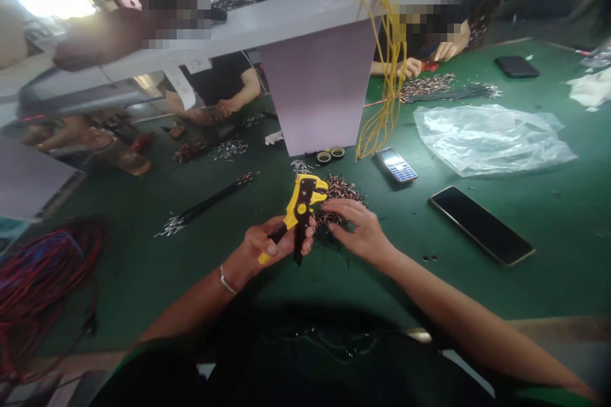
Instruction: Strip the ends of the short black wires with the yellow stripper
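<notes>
My left hand [279, 238] is closed round the handles of a yellow and black wire stripper [301, 208], whose jaws point up and to the right. A pale band circles the left wrist. My right hand [360, 229] is just right of the tool, its thumb and forefinger curved and apart, at the near side of a heap of short dark wires with copper-coloured ends [341, 187]. I make out nothing between these fingers. Behind the stripper lies a small pile of silvery bits [301, 166]. A bundle of black wires [210, 203] with silvery ends lies to the left.
Two phones, a keypad phone [397, 165] and a large dark smartphone [482, 224], lie to the right, near a clear plastic bag [494, 140]. Yellow wires [391, 44] hang over a white divider [319, 86]. Red cable coils [48, 273] are at left. Co-workers sit across the green table [477, 292].
</notes>
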`<state>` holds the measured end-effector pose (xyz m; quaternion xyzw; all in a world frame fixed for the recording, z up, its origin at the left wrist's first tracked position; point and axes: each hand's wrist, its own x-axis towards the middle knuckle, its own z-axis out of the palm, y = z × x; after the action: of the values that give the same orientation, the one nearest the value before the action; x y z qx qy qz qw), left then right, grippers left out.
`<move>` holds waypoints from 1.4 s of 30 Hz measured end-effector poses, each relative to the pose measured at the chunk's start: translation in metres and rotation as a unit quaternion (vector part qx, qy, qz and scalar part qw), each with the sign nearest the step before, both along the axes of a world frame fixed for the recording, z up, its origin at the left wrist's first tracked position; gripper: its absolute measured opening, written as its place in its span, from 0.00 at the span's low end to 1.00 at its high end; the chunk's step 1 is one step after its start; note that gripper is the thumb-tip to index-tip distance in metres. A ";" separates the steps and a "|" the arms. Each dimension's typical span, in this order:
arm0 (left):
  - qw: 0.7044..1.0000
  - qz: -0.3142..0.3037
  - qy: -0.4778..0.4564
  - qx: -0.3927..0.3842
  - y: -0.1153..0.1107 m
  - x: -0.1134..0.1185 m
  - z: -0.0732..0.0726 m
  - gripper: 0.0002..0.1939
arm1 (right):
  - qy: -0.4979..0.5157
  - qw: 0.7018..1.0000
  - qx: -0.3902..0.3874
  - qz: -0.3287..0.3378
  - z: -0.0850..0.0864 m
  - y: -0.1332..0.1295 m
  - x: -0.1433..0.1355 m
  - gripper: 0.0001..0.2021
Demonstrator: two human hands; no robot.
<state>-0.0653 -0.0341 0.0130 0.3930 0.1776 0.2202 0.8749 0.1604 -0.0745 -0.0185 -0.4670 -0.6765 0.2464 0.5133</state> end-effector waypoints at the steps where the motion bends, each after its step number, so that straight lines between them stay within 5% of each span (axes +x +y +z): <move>1: 1.000 0.000 0.004 0.010 0.000 -0.001 0.000 0.36 | -0.015 0.999 0.004 0.035 -0.002 0.000 -0.001 0.12; 6: 1.000 -0.002 0.002 0.019 0.001 -0.002 -0.001 0.35 | -0.044 0.992 -0.049 0.109 -0.007 0.001 0.002 0.11; 23: 0.999 -0.024 0.006 0.028 -0.001 -0.011 -0.028 0.31 | 0.010 0.999 -0.041 -0.024 0.017 -0.003 0.017 0.09; 42: 0.998 -0.051 0.013 0.035 -0.006 -0.009 -0.033 0.31 | -0.008 0.999 0.022 -0.043 0.008 -0.004 0.013 0.09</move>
<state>-0.0747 -0.0399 -0.0201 0.4345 0.1605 0.1765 0.8685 0.1733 -0.0787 -0.0105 -0.4863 -0.6654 0.2048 0.5281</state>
